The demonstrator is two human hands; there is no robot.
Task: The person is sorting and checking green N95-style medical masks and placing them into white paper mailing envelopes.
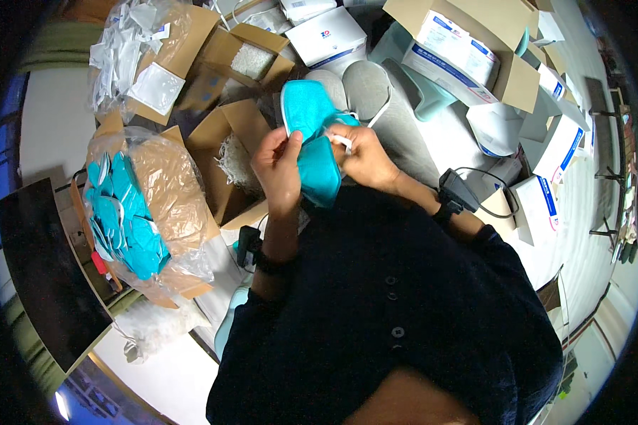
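Note:
A teal face mask [309, 106] with pale edging is held up in front of my chest, its lower panel folded down. My left hand [280, 166] grips its left edge, thumb on top and fingers behind. At the other side my right hand [367, 157] pinches the mask near a white strap [342, 142]; part of the grip is hidden by the fingers. More teal masks [124, 219] lie heaped in a plastic-lined carton [170, 188] on the left.
Nearby stand an open carton with white stringy material [237, 166], another small carton [252, 60] and a bag of white packets [131, 53]. White boxes [326, 37] and a large open carton [514, 74] fill the far and right side. A dark screen [46, 273] stands at left.

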